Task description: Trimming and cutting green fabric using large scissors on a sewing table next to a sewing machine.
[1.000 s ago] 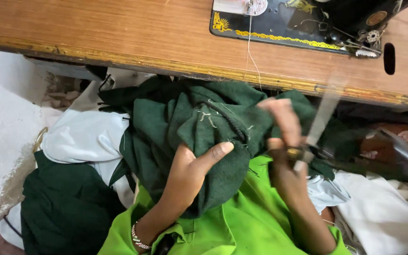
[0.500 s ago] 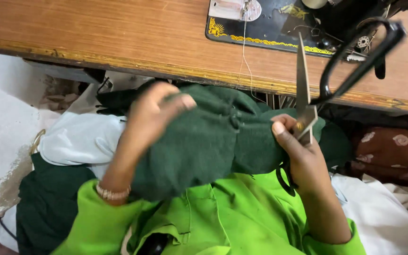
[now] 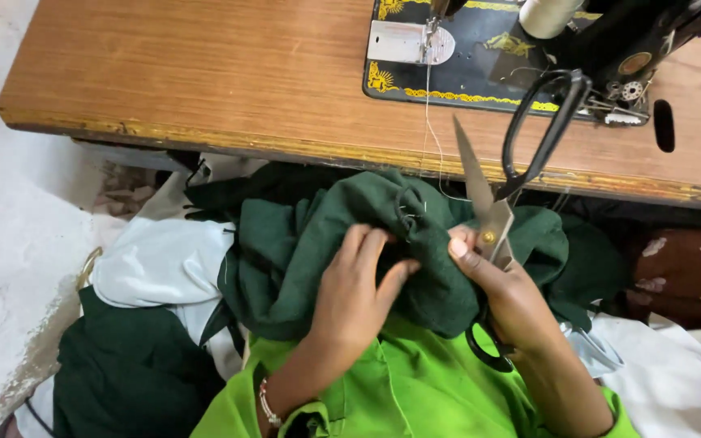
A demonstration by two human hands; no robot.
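The right hand (image 3: 509,296) closes its grip around black-handled scissors (image 3: 501,191), blades spread and pointing up. The left hand (image 3: 359,292) presses its fingers into a bunched dark green cloth (image 3: 302,243), gripping a fold on the lap. Just beyond, thread hangs from a black sewing machine (image 3: 529,57) on the wooden surface (image 3: 180,73).

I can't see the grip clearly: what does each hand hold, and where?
Right hand holds scissors near the pivot. Left hand grips the dark green cloth at its bunched middle.
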